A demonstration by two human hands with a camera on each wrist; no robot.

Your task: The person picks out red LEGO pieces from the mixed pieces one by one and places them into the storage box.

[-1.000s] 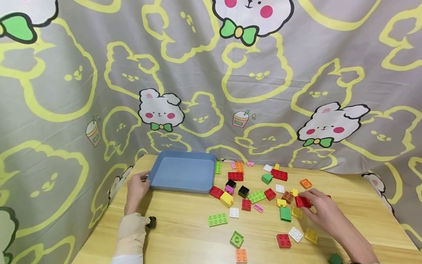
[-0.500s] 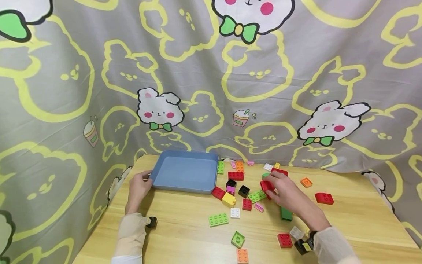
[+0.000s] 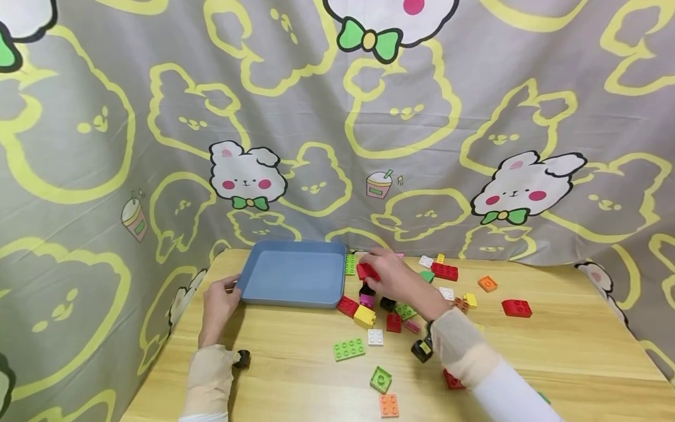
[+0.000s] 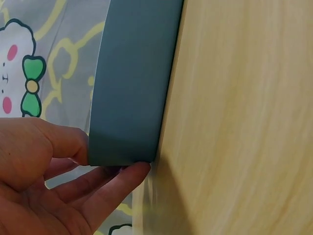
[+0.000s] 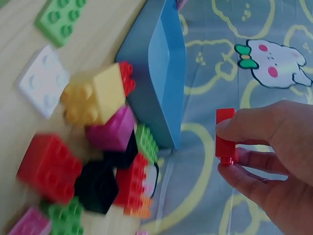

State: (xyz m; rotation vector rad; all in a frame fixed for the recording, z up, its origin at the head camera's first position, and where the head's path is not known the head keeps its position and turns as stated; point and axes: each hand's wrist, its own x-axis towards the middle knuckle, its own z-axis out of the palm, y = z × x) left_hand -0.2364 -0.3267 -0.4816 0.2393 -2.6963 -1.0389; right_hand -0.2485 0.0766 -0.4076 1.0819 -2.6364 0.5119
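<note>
In the head view, the blue tray (image 3: 290,303) sits at the back left of the wooden table. My left hand (image 3: 220,303) holds its left front corner; in the left wrist view the thumb is at the rim and a fingertip at the lower edge. My right hand (image 3: 392,275) pinches a red toy brick (image 5: 225,137) between thumb and fingers, just right of the tray and above other bricks. Beneath and near that hand lie a yellow brick (image 3: 364,316), a magenta brick (image 3: 367,300) and a red brick (image 3: 347,306), which is close against the tray's right front corner.
Several loose bricks spread over the table, among them a light green brick (image 3: 349,349), an orange brick (image 3: 389,405) and a curved red brick (image 3: 517,308) at the right. A patterned curtain (image 3: 316,117) hangs behind the table and along its left side.
My right hand has carried the red brick leftward from the right side of the table to near the tray. My left hand stays at the tray's corner.
</note>
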